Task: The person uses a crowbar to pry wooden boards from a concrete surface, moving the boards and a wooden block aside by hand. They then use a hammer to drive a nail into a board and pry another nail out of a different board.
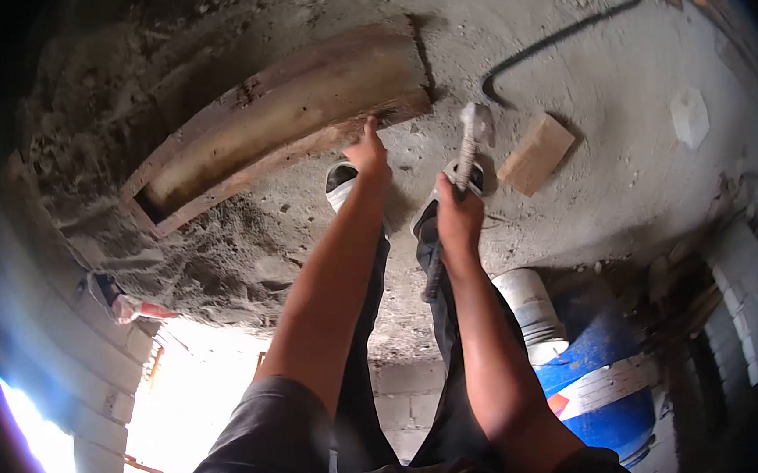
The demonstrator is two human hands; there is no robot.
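Observation:
My right hand [460, 218] is closed round the handle of a hammer [468, 147]. Its pale, worn head points away from me, above my right shoe, and the dark end of the handle sticks out below my fist. In front of my left shoe, my left hand [368, 154] has one finger stretched out and holds nothing visible. That fingertip overlaps the near edge of a long, curved wooden trough [300, 110] in this view. The trough lies on the dusty ground, its inside stained brown.
Right of the hammer lies a wooden block [536, 153], with a bent dark bar [558, 38] beyond it. A white bucket [529, 305] and a blue drum [602, 348] stand at the lower right. Loose rubble [231, 256] covers the ground on the left.

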